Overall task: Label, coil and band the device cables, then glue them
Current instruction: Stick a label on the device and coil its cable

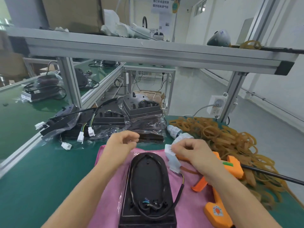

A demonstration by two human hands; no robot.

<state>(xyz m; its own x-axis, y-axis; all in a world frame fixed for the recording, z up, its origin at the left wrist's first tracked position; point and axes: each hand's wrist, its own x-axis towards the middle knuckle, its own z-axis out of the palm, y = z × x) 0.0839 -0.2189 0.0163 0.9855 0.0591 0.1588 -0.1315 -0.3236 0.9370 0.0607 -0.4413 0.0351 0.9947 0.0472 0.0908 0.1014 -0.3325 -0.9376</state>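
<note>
A black oval device lies on a pink cloth in front of me, its black cable looping round its rim and out to the right. My right hand pinches a strip of white labels that hangs down beside the device. Above the device's far end hovers my left hand, fingers curled with the fingertips pinched together; a small label may be between them, I cannot tell.
An orange glue gun lies right of the cloth. A big heap of tan rubber bands covers the right side of the green table. Bagged black devices with white connectors are piled behind. A small white bottle lies near the bands.
</note>
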